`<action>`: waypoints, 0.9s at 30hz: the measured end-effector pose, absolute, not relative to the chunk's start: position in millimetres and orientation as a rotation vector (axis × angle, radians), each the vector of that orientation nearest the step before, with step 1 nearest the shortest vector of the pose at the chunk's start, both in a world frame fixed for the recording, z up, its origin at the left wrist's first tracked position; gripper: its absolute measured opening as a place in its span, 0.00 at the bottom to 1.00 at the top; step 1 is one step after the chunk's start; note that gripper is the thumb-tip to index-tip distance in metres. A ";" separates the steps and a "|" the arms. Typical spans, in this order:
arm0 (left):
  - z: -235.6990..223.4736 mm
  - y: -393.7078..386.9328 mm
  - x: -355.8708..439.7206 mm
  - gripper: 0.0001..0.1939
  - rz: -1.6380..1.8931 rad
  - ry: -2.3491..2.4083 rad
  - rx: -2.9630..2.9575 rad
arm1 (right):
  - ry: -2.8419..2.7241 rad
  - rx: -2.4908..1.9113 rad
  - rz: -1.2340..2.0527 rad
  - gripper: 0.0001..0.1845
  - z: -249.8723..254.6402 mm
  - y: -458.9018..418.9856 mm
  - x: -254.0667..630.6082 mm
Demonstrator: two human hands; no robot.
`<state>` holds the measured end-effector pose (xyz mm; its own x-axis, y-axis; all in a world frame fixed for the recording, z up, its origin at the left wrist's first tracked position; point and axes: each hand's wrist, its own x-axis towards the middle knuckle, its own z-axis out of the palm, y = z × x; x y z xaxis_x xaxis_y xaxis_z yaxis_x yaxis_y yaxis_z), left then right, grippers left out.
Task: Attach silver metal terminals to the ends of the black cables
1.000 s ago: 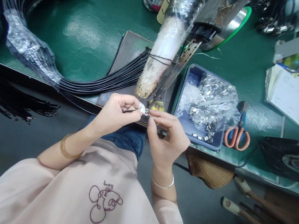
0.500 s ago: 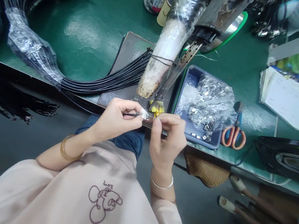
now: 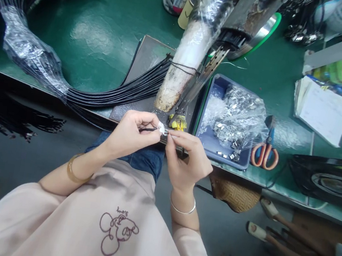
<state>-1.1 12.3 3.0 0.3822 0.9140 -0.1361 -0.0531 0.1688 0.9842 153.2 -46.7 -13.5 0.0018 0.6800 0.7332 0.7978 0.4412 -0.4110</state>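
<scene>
At the bottom of the frame lies the person's pale pink top with a line drawing on it, and just above it, at centre, the two hands meet fingertip to fingertip over the table's near edge. The left hand [image 3: 130, 133] has its fingers curled in and pinched shut on a thin black cable [image 3: 148, 129], with a white wrap on one fingertip. The right hand [image 3: 187, 159] is likewise closed, thumb and forefinger nipping a small metal clip [image 3: 166, 132] at the cable's end; whether the clip is already seated on the cable cannot be told. Just beyond the hands stands a small yellow tool head [image 3: 178, 123] under a slanting, plastic-wrapped machine arm [image 3: 188, 59]. Right of it, a blue tray [image 3: 210, 139] holds a clear bag of metal clips [image 3: 238, 116], and orange-handled scissors [image 3: 265, 151] lie beside the tray. To the left, a bundle of black cables [image 3: 121, 94] sweeps across the green table [image 3: 97, 38] toward the upper left of the frame, partly sleeved in clear plastic.
</scene>
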 end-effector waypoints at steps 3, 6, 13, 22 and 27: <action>4.1 13.0 -1.6 0.05 0.824 0.919 1.184 | -1.743 -1.259 -0.214 0.11 -12.7 -46.4 157.6; 5.0 13.1 -1.5 0.05 0.798 0.910 1.171 | -1.831 -1.227 -0.267 0.12 -12.8 -47.6 161.4; 5.8 13.0 -1.9 0.05 0.789 0.902 1.167 | -1.888 -1.217 -0.222 0.10 -10.7 -48.8 161.5; 10.7 11.9 -1.2 0.04 0.767 0.888 1.162 | -1.940 -1.189 -0.199 0.10 -5.9 -48.2 163.4; 7.3 11.7 -2.2 0.03 0.766 0.877 1.182 | -1.979 -1.174 -0.234 0.11 -4.8 -46.3 162.5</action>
<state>-2.2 11.7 7.3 0.4638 0.8698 -0.1685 -0.0502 0.2158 0.9752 162.5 -46.3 -4.8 -0.2440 0.6529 0.7171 0.8024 0.5512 -0.2289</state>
